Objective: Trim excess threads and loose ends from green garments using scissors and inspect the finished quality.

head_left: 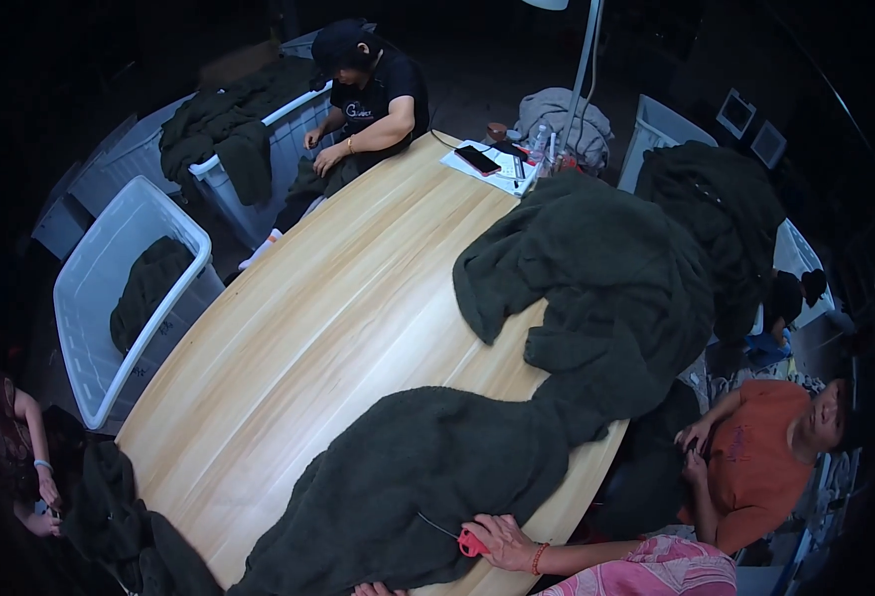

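The garment [418,477] lies on the near part of the table [289,328]. The tool [470,542] is in the right hand [502,543], right of the left hand [376,590]. A phone [477,160] lies on paper [510,182] at the table's far end. A bin [87,318] stands left of the table.

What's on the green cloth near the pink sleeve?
A red tool, held by the right hand, and the left hand, partly in view. The cloth covers whatever is beneath.
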A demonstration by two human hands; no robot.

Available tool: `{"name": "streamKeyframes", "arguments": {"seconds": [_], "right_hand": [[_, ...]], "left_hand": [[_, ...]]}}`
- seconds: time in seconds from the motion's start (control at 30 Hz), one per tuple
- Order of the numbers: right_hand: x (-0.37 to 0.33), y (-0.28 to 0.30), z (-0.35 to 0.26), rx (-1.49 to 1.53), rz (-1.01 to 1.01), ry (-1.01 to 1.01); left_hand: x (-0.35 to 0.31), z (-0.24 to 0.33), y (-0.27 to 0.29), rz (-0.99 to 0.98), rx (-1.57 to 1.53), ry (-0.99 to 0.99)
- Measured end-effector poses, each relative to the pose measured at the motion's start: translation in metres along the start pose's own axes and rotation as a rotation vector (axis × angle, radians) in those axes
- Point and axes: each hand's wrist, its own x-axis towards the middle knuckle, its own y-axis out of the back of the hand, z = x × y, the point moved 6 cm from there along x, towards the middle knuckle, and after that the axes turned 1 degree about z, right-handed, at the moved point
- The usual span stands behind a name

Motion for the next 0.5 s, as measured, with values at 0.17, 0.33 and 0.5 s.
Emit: {"name": "streamKeyframes", "arguments": {"seconds": [0.17,0.33,0.5], "right_hand": [[0.000,-0.008,0.006,0.035,-0.003,0.021],[0.002,0.002,0.002,0.023,0.021,0.014],[0.003,0.011,-0.005,0.066,-0.018,0.035]], "left_hand": [[-0.005,-0.003,-0.003,0.015,0.109,0.007],[0.000,-0.010,-0.021,-0.373,0.218,0.092],[-0.004,-0.013,-0.022,-0.389,0.239,0.110]]}}
